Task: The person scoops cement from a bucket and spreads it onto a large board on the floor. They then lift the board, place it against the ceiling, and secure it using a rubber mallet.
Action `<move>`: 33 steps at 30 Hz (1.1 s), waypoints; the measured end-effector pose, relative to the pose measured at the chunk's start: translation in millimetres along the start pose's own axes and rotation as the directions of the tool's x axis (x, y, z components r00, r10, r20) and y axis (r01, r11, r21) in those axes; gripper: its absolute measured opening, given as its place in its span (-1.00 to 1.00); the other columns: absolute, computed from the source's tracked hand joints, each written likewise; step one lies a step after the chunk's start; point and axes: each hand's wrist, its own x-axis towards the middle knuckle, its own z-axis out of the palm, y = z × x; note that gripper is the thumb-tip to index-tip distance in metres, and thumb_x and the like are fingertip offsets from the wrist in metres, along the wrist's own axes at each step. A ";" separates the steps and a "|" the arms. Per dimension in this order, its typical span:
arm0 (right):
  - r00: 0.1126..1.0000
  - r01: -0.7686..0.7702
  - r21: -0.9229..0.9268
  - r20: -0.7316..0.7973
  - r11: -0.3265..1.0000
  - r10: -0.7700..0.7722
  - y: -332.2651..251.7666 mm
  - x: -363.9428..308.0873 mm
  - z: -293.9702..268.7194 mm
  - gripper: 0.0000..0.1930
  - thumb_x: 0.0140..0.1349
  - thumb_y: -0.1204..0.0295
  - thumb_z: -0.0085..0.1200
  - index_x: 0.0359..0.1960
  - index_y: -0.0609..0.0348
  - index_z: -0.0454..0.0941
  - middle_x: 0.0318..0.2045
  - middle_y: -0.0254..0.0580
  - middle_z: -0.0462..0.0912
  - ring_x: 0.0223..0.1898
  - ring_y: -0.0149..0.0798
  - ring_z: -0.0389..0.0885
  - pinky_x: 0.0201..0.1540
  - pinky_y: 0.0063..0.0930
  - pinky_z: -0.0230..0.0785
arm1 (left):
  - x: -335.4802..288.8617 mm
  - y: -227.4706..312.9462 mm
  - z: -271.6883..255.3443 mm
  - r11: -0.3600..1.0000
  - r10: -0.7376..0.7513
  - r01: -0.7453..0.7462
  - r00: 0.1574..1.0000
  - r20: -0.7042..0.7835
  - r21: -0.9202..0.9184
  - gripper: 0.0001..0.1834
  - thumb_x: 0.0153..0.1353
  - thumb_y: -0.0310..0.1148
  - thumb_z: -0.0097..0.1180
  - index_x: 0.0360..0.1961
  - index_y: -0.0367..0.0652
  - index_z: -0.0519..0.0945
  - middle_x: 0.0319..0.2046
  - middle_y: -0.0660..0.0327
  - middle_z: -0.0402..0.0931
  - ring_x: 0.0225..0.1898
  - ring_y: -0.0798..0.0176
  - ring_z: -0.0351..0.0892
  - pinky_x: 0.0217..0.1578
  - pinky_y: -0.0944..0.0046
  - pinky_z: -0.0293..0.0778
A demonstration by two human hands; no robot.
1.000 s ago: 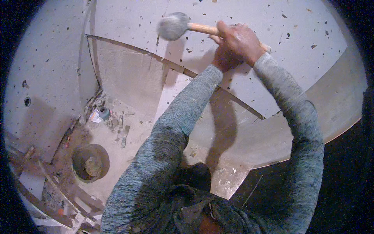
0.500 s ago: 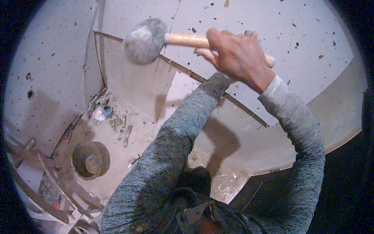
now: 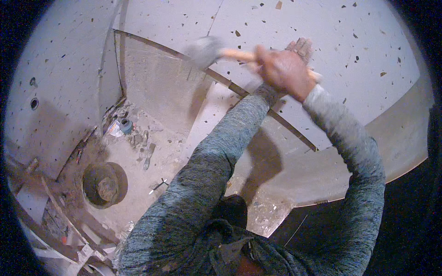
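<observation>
A rubber mallet with a grey, motion-blurred head [image 3: 205, 51] and a light wooden handle is in my right hand [image 3: 284, 71], whose fingers wrap round the handle. The mallet head hangs over the lower edge of a large white tile [image 3: 340, 27] with dark and brown chips. Reaching under the right arm, my left hand [image 3: 301, 48] lies against the same tile. Only its stretched fingertips show past the right hand, which hides most of it. From this view I cannot tell whether the mallet touches the tile.
Below the tile's edge runs a bare grey wall strip [image 3: 156, 73]. On the dusty floor stand a round bucket [image 3: 92, 184] and a roll of tape [image 3: 125, 124], with a trowel-like tool [image 3: 149, 156] and rubble nearby. A white-and-black cross-shaped piece [image 3: 159, 186] lies near my left arm. Wooden strips [image 3: 62, 207] fill the lower left.
The mallet head has swung to the right, and my right hand has moved slightly down. My left hand remains at the tile. The whole view has shifted a little.
</observation>
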 end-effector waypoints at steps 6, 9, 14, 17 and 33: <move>0.979 0.173 0.040 -0.117 0.984 -0.167 -67.9 16.3 -56.7 -0.59 0.24 0.02 0.05 -0.23 0.15 0.46 -0.59 -0.09 0.63 -0.57 0.00 0.64 -0.55 -0.08 0.50 | -3.8 -10.9 -8.7 0.999 -0.026 0.026 1.000 0.004 0.026 -0.22 0.36 0.08 -0.34 0.43 -0.26 -0.02 0.47 0.04 -0.15 0.49 0.02 -0.24 0.45 -0.01 -0.25; 0.991 0.090 0.024 -0.099 0.996 -0.087 -39.0 -1.4 -25.5 -0.59 0.26 0.00 0.01 -0.27 0.13 0.45 -0.59 -0.07 0.62 -0.56 0.01 0.65 -0.54 -0.09 0.50 | -4.3 -8.4 -23.1 0.936 0.005 -0.016 0.999 -0.032 -0.352 -0.24 0.36 0.04 -0.28 0.42 -0.24 0.00 0.45 0.04 -0.11 0.49 0.08 -0.22 0.45 0.02 -0.29; 0.997 0.072 -0.061 -0.038 0.996 -0.074 -41.6 15.4 -55.6 -0.61 0.29 -0.01 -0.02 -0.32 0.11 0.43 -0.62 -0.08 0.59 -0.58 0.04 0.63 -0.57 -0.09 0.49 | 0.7 -4.9 -31.2 0.977 -0.021 0.028 0.999 0.033 -0.213 -0.26 0.34 -0.02 -0.21 0.41 -0.24 0.03 0.45 0.06 -0.07 0.48 0.06 -0.18 0.45 0.00 -0.27; 0.975 0.182 0.092 -0.149 0.979 -0.167 -80.4 18.9 -54.4 -0.63 0.27 0.01 0.02 -0.30 0.09 0.40 -0.56 -0.08 0.60 -0.55 0.04 0.63 -0.55 -0.08 0.48 | -9.5 -22.0 0.9 0.954 -0.016 0.000 0.999 -0.051 -0.298 -0.26 0.33 0.00 -0.23 0.40 -0.24 0.06 0.45 0.04 -0.08 0.49 0.05 -0.21 0.44 -0.02 -0.27; 0.969 -0.181 -0.211 -0.207 0.961 0.137 25.5 -7.3 -80.2 -0.60 0.28 -0.02 0.04 -0.31 0.08 0.38 -0.58 -0.08 0.56 -0.55 0.04 0.61 -0.52 -0.08 0.41 | -4.1 -11.6 3.8 0.726 -0.081 0.115 0.993 0.081 -0.678 -0.29 0.27 -0.10 0.00 0.33 -0.29 0.17 0.38 -0.10 0.05 0.44 -0.07 -0.05 0.40 -0.11 -0.08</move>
